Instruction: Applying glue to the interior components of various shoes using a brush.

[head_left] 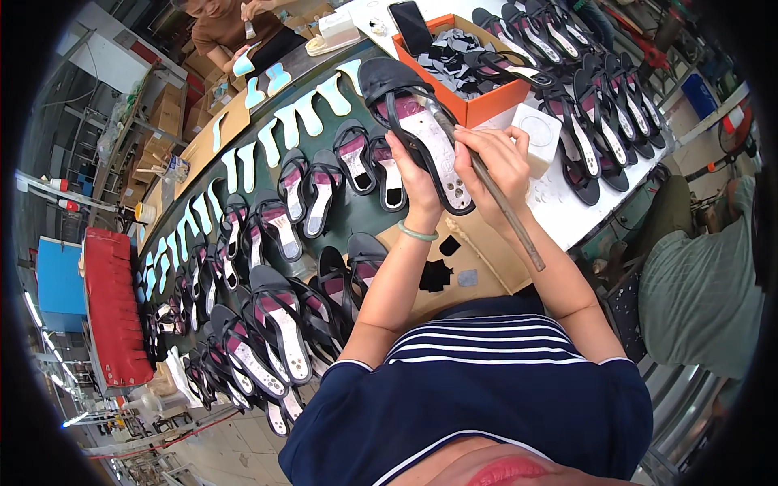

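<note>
My left hand (416, 185) is wrapped around the edge of a black strappy sandal (428, 138), tilted up in front of me. Its pale insole faces me, with a maroon patch near the toe and small holes at the heel. In my right hand (496, 166) is a long-handled brush (515, 217), its bristle end touching the insole near the straps. A white block-shaped container (536, 136) stands just behind my right hand. Below lies a piece of cardboard (486, 271) with black patches (436, 276) on it.
An orange box (485, 112) of grey and black scraps holds a phone (411, 29) at its corner. Sandals crowd the right table (579, 231) and the green bench (320, 243), beside rows of white insole pieces (288, 128). Another person (223, 36) works across the bench.
</note>
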The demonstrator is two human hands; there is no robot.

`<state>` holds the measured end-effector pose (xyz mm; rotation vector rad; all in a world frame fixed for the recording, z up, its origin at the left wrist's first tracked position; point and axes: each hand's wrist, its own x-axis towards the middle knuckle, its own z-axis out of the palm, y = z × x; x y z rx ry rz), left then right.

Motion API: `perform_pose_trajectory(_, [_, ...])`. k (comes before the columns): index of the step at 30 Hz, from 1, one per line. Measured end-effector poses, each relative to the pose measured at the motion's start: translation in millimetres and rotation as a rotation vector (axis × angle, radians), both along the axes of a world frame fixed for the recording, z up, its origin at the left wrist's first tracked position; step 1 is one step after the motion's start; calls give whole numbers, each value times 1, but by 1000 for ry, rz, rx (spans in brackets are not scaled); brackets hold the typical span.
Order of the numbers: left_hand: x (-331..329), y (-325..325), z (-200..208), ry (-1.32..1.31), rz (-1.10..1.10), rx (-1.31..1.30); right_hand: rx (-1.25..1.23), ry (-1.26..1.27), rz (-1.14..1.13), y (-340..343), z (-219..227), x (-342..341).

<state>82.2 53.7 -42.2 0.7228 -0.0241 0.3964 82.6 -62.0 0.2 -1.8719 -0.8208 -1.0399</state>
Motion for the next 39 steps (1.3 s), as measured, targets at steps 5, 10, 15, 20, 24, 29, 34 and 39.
perform_pose_trajectory(5, [-1, 1, -3, -13, 59, 42, 20, -27, -29, 8, 2, -3])
perform_pose_trajectory(10, [-2, 2, -10, -8, 134, 114, 11, -65, -46, 14, -1, -3])
perform_pose_trajectory(15, [18, 28, -88, -29, 61, -8, 6, -63, -51, 20, -2, -9])
perform_pose_trajectory(20, [18, 16, -101, -66, 565, 674, 36, -10, -31, 22, 4, -17])
perform_pose_trajectory(24, [14, 29, -117, -17, 568, 729, 79, 12, -16, 23, 10, -21])
perform_pose_trajectory(29, [15, 24, -112, -60, 449, 360, 68, 63, 7, 18, 17, -26])
perform_pose_trajectory(34, [9, 18, -55, -139, 463, 428, 40, 107, 12, 14, 25, -30])
perform_pose_trajectory(39, [10, 23, -49, -160, 491, 456, -5, 115, 28, 7, 36, -34])
